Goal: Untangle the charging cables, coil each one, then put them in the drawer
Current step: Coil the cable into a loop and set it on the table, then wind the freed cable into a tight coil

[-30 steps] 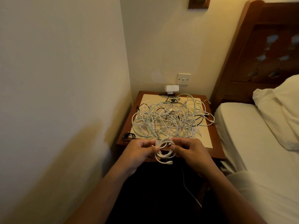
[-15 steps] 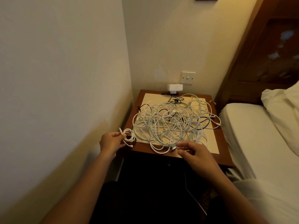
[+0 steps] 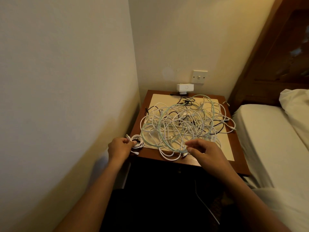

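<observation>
A big tangle of white, pale green and black charging cables covers the cream mat on the wooden bedside table. At the table's front left corner lies a small coiled white cable, and my left hand holds it by its near side. My right hand hovers over the front edge of the tangle with loosely curled fingers and holds nothing. A white loop and a plug lie just under its fingertips. The drawer is hidden in the dark below the table top.
A white charger block sits at the table's back edge under a wall switch. The wall runs close along the left. A bed with white sheets and a wooden headboard borders the right. A thin white cable hangs below.
Both hands held the coiled white cable in front of the table one second ago. My left hand carried it to the front left corner, and my right hand let go and moved over the tangle.
</observation>
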Motion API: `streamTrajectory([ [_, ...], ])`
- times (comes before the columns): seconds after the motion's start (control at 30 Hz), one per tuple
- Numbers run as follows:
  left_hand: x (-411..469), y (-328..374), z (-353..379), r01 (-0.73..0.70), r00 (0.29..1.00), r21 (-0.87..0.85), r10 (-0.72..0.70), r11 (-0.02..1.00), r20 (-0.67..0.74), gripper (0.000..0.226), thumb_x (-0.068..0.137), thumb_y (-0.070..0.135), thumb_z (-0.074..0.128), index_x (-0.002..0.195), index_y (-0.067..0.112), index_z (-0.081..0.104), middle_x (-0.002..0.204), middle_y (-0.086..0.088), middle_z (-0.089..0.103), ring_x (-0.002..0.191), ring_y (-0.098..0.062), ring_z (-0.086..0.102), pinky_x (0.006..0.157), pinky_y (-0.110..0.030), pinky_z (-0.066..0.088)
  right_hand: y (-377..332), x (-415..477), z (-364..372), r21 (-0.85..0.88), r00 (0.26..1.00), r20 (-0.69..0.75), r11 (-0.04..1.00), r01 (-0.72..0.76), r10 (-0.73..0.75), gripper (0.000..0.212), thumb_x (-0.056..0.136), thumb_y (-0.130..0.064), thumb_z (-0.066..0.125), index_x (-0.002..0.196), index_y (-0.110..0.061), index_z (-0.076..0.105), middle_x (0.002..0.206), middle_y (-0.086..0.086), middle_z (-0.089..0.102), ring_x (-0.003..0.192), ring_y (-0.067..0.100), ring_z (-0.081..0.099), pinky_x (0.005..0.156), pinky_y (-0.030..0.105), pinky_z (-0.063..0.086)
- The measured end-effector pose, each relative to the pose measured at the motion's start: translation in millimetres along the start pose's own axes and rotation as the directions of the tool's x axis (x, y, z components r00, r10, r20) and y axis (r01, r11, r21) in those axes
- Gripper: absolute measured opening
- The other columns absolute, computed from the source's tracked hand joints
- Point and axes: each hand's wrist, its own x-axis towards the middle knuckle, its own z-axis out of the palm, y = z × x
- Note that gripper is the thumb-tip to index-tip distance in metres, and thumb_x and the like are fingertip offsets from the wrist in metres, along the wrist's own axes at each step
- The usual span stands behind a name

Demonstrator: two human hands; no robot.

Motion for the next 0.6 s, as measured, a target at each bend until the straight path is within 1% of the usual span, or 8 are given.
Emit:
streamTrajectory([
  [0.07, 0.3, -1.7, -0.7, 0.002, 1.000, 0.012, -0.002, 1.000, 0.012, 0.026, 0.085, 0.039, 0.082, 0.089, 0.012, 0.082, 0.074, -0.006, 0.071, 0.075, -0.023, 0.066, 0.060, -0.030, 0.039, -0.1, 4.8, -3.3, -0.016, 1.000, -0.020, 1.000, 0.008, -0.008, 0.017, 0.098, -0.020, 0.069, 0.110, -0.030, 0.076, 0.096, -0.012, 0.076, 0.088, 0.001, 0.069, 0.078, 0.024, 0.053],
  [0.2, 0.1, -2.6, -5.8, -0.032, 0.999, 0.053, 0.032, 0.998, 0.001, 0.030, 0.089, 0.040, 0.077, 0.082, 0.011, 0.079, 0.072, -0.005, 0.069, 0.077, -0.026, 0.066, 0.066, -0.032, 0.044, -8.0, 13.2, -12.5, -0.069, 0.996, -0.083, 0.997, 0.040, -0.045, 0.016, 0.098, -0.019, 0.068, 0.108, -0.029, 0.076, 0.098, -0.014, 0.075, 0.091, 0.003, 0.068, 0.074, 0.019, 0.049],
  [0.33, -2.3, 0.9, -16.1, -0.096, 0.993, 0.084, 0.102, 0.992, -0.059, 0.030, 0.091, 0.038, 0.073, 0.088, 0.008, 0.076, 0.085, -0.010, 0.072, 0.089, -0.034, 0.067, 0.076, -0.036, 0.048, -23.2, 35.4, -23.9, -0.175, 0.962, -0.235, 0.980, 0.096, -0.136, 0.019, 0.099, -0.016, 0.067, 0.115, -0.023, 0.072, 0.104, -0.005, 0.071, 0.090, 0.007, 0.065, 0.071, 0.020, 0.050],
  [0.4, -4.0, 3.2, -22.3, -0.110, 0.989, 0.065, 0.116, 0.992, -0.088, 0.029, 0.091, 0.037, 0.072, 0.093, 0.008, 0.076, 0.091, -0.011, 0.074, 0.092, -0.033, 0.067, 0.077, -0.035, 0.047, -22.9, 55.8, -27.7, -0.280, 0.935, -0.306, 0.956, 0.094, -0.181, 0.027, 0.098, -0.022, 0.068, 0.125, -0.020, 0.068, 0.115, 0.001, 0.069, 0.095, 0.014, 0.065, 0.077, 0.030, 0.054],
  [0.47, -5.1, 7.1, -29.0, -0.105, 0.988, 0.045, 0.109, 0.993, -0.105, 0.027, 0.092, 0.035, 0.071, 0.102, 0.011, 0.076, 0.100, -0.009, 0.075, 0.097, -0.030, 0.067, 0.079, -0.030, 0.044, -19.4, 76.2, -30.3, -0.411, 0.939, -0.303, 0.911, 0.025, -0.162, 0.043, 0.097, -0.031, 0.070, 0.136, -0.017, 0.060, 0.129, 0.007, 0.063, 0.111, 0.022, 0.062, 0.091, 0.041, 0.055],
  [0.5, -5.7, 10.5, -32.3, -0.103, 0.988, 0.031, 0.105, 0.994, -0.111, 0.026, 0.092, 0.034, 0.070, 0.106, 0.012, 0.076, 0.104, -0.008, 0.075, 0.100, -0.029, 0.067, 0.081, -0.028, 0.042, -16.8, 85.7, -31.0, -0.495, 0.953, -0.276, 0.869, -0.027, -0.128, 0.049, 0.096, -0.035, 0.070, 0.139, -0.015, 0.057, 0.133, 0.009, 0.060, 0.117, 0.026, 0.060, 0.096, 0.043, 0.053],
  [0.53, -6.2, 14.5, -35.5, -0.109, 0.987, 0.016, 0.110, 0.994, -0.116, 0.026, 0.093, 0.032, 0.070, 0.108, 0.012, 0.076, 0.107, -0.008, 0.075, 0.101, -0.029, 0.067, 0.082, -0.028, 0.042, -14.7, 93.7, -31.4, -0.577, 0.964, -0.248, 0.814, -0.066, -0.098, 0.049, 0.096, -0.037, 0.069, 0.137, -0.012, 0.058, 0.131, 0.011, 0.061, 0.117, 0.029, 0.060, 0.097, 0.044, 0.053],
  [0.6, -8.9, 23.5, -41.3, -0.153, 0.982, -0.005, 0.151, 0.988, -0.110, 0.024, 0.094, 0.030, 0.068, 0.109, 0.012, 0.076, 0.108, -0.008, 0.075, 0.097, -0.025, 0.066, 0.081, -0.026, 0.042, -11.8, 103.9, -32.0, -0.682, 0.975, -0.206, 0.726, -0.085, -0.080, 0.032, 0.098, -0.032, 0.066, 0.116, -0.006, 0.070, 0.106, 0.011, 0.068, 0.095, 0.027, 0.065, 0.086, 0.043, 0.058],
])
